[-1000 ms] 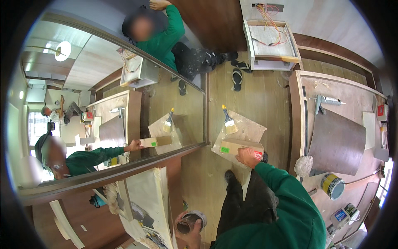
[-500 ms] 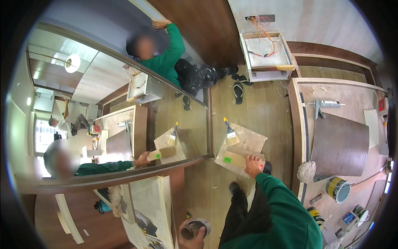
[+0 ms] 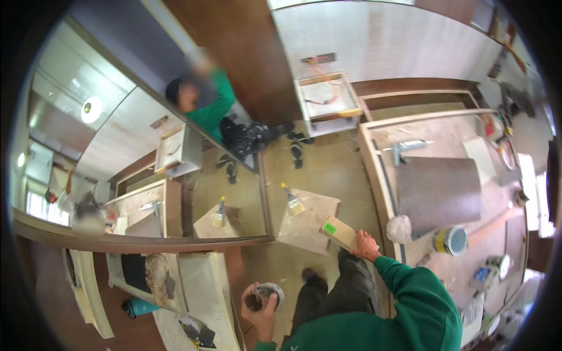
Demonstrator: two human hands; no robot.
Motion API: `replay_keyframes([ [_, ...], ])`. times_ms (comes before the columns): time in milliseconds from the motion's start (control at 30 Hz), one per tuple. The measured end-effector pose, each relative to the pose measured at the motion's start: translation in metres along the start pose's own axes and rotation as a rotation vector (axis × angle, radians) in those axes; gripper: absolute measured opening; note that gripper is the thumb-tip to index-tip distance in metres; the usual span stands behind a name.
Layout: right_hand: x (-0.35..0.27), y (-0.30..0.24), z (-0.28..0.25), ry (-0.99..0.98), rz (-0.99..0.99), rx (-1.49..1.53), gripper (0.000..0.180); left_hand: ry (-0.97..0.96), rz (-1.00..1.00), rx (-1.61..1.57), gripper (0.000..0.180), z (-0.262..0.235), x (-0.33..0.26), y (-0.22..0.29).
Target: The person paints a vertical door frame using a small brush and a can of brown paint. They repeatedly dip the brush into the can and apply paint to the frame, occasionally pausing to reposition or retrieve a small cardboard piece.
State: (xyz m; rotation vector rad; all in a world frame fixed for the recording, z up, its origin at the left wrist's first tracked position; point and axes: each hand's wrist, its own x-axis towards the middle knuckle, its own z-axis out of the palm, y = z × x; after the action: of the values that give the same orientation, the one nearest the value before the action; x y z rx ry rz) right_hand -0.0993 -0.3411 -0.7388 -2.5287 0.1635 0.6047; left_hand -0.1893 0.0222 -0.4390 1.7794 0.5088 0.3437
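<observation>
My right hand [image 3: 366, 246] grips the near end of a long, light wooden block [image 3: 344, 233] with a green label on its far end. The block is above the floor, near the right edge of a thin plywood sheet [image 3: 310, 225]. On that sheet lies a flat paintbrush [image 3: 293, 200] with a yellow-tipped handle and pale bristles. Lower in view, my left hand [image 3: 257, 315] is wrapped round a small round tub [image 3: 264, 297]. Its inside looks brown; I cannot make out the contents.
A mirror [image 3: 134, 193] stands at left, above a cabinet [image 3: 202, 275]. A co-worker [image 3: 213, 111] in green is by the far wall, near black slippers [image 3: 296, 153]. At right, a wooden bed frame [image 3: 374, 169] bears a caulking gun [image 3: 401, 149], a brown panel [image 3: 439, 187] and a paint can [image 3: 451, 240].
The view has swung to the right. My right hand has carried the wooden block off the middle of the plywood and nearer to me. My left hand with the tub shows more fully.
</observation>
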Motion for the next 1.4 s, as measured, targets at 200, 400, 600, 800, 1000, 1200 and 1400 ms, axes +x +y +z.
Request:
replay_keyframes([
  [200,-0.165,0.033,-0.006,0.096,0.304,0.080,0.084,-0.225,0.142,0.062,0.052,-0.021,0.025,-0.018],
  [400,-0.337,0.058,0.058,0.250,0.644,0.220,0.085,-0.444,0.224,-0.086,0.057,-0.013,0.035,-0.016],
  [600,-0.465,0.063,0.168,0.242,0.929,0.362,0.091,-0.729,0.295,0.054,0.054,0.012,0.025,-0.014],
  [800,-0.553,0.055,0.239,0.276,1.050,0.565,0.085,-0.875,0.312,-0.132,0.049,0.042,-0.067,0.033],
  [1000,-0.652,0.038,0.318,0.499,1.142,0.698,0.085,-1.147,0.377,-0.169,0.056,0.079,-0.179,0.018],
  [1200,-0.736,0.020,0.344,0.631,1.335,0.878,0.079,-1.382,0.384,-0.248,0.048,0.105,-0.288,-0.018],
  [1400,-0.786,-0.031,0.378,0.829,1.685,1.003,0.086,-1.756,0.365,0.068,0.044,0.083,-0.419,0.055],
])
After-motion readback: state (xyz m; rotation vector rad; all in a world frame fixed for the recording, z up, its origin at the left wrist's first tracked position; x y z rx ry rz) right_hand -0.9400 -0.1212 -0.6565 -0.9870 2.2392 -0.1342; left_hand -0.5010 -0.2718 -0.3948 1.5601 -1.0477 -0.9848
